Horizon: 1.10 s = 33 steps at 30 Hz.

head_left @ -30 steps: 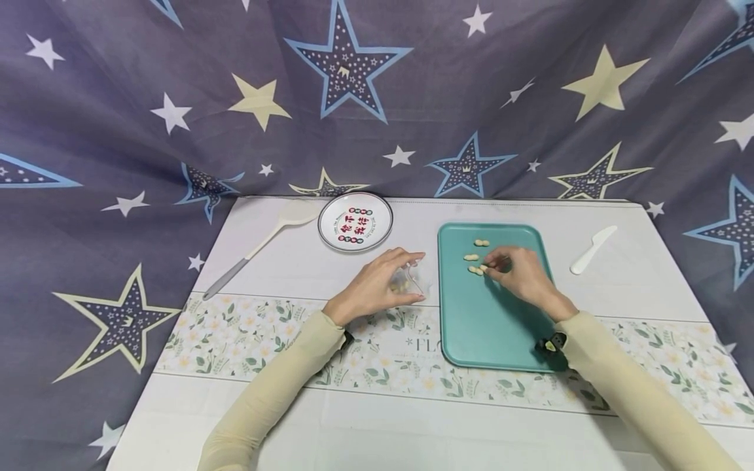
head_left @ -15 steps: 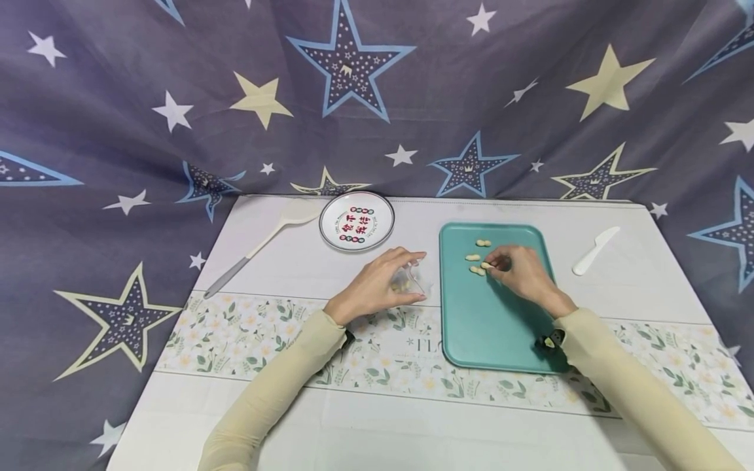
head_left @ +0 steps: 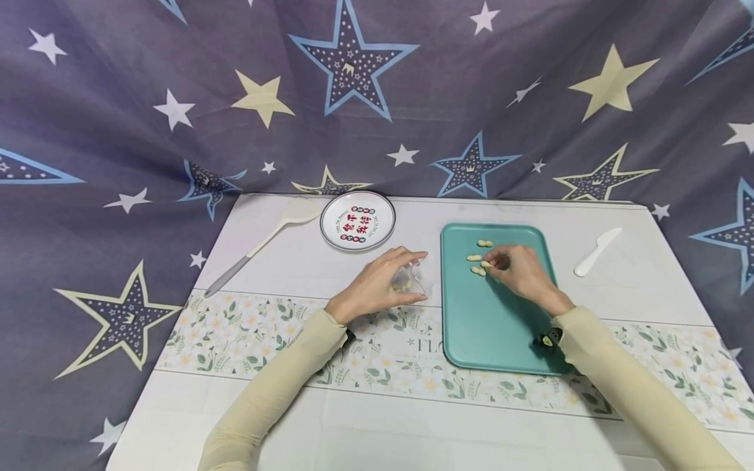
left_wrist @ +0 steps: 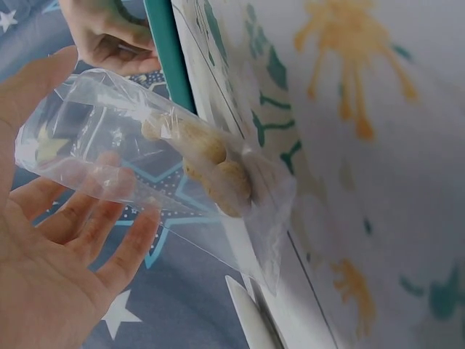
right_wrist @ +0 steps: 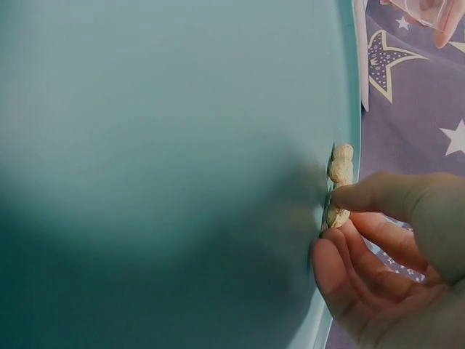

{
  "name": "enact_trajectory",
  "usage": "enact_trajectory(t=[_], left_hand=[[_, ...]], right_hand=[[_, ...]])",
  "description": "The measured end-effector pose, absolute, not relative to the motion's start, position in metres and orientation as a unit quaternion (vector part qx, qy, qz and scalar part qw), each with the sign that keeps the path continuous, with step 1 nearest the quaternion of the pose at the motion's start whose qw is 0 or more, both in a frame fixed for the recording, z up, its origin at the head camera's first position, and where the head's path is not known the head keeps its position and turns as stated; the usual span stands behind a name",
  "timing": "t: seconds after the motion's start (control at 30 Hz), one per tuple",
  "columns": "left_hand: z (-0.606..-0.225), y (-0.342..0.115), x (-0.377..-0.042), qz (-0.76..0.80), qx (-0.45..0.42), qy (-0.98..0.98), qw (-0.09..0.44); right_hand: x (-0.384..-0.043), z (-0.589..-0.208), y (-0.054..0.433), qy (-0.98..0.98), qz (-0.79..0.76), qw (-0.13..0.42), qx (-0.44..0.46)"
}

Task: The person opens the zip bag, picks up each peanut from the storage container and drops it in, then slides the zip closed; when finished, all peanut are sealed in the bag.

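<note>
My left hand (head_left: pixel 377 284) curves its thumb and fingers round a clear plastic bag (left_wrist: pixel 138 145), whose mouth faces the tray. Several peanuts (left_wrist: pixel 218 171) lie at the bag's closed end. Over the upper part of a teal tray (head_left: pixel 501 327), my right hand (head_left: pixel 521 271) pinches a peanut (head_left: pixel 485 264) between thumb and fingers. Just left of those fingertips, a second peanut (head_left: pixel 478 270) rests on the tray, with another peanut (head_left: pixel 474 258) above it and one more peanut (head_left: pixel 485 243) nearer the far rim. In the right wrist view, the thumb partly covers the peanuts (right_wrist: pixel 340 163).
A round white plate (head_left: pixel 357 221) with red lettering stands at the back, beside a spatula (head_left: pixel 259 245) with a grey handle. To the right of the tray lies a white plastic knife (head_left: pixel 597 252). A star-patterned curtain (head_left: pixel 377 98) hangs behind the table.
The right fingers have shifted very slightly, and the peanut between them shows more plainly beside its neighbour. My left hand and the bag stay in place.
</note>
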<state>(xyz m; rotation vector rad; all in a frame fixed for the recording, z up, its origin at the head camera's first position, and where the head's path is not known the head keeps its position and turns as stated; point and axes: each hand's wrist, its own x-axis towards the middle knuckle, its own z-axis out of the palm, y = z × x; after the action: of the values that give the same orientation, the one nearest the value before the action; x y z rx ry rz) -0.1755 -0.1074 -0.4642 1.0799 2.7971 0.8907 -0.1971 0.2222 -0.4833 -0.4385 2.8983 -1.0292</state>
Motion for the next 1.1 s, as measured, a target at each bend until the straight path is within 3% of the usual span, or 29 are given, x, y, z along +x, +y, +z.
enact_trajectory(t=[0.6, 1.1], left_hand=[[-0.466, -0.107, -0.176, 0.287, 0.348, 0.892, -0.002], [-0.465, -0.107, -0.177, 0.29, 0.347, 0.892, -0.001]], right_hand=[[-0.188, -0.468, 0.216, 0.927, -0.34, -0.035, -0.153], [-0.174, -0.456, 0.192, 0.909, -0.371, -0.037, -0.184]])
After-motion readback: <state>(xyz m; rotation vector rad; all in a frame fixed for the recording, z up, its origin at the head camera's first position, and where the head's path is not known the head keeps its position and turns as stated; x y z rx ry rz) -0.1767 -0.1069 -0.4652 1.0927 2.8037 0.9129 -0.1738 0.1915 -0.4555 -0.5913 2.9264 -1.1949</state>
